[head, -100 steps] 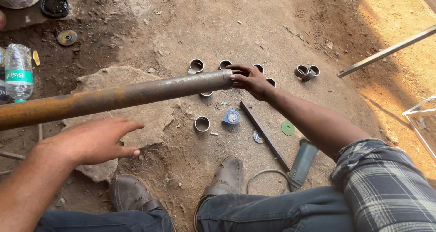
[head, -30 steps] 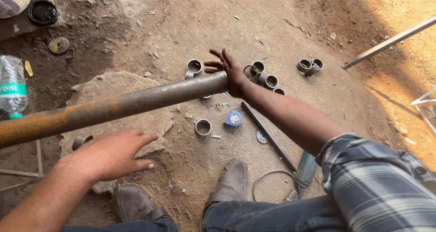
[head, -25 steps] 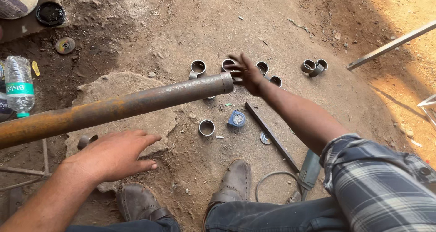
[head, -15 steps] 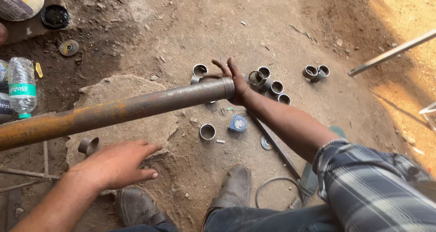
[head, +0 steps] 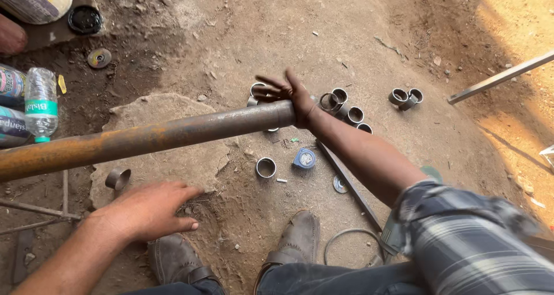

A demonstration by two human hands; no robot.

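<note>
rusty steel pipe (head: 144,139): likely heavy, rigid, rough | right hand (head: 294,96) spread against its open end | left hand (head: 147,211) flat, splayed on ground | grip mid-shaft

Open dirt far and right; clutter round the pipe's end

The rusty pipe (head: 144,139) bars the left and middle. Cut rings (head: 346,107) crowd the ground right of its end; another ring (head: 266,167), a blue tape measure (head: 304,158) and a flat bar (head: 349,182) lie nearer. Bottles (head: 40,104) block the far-left edge.
</note>
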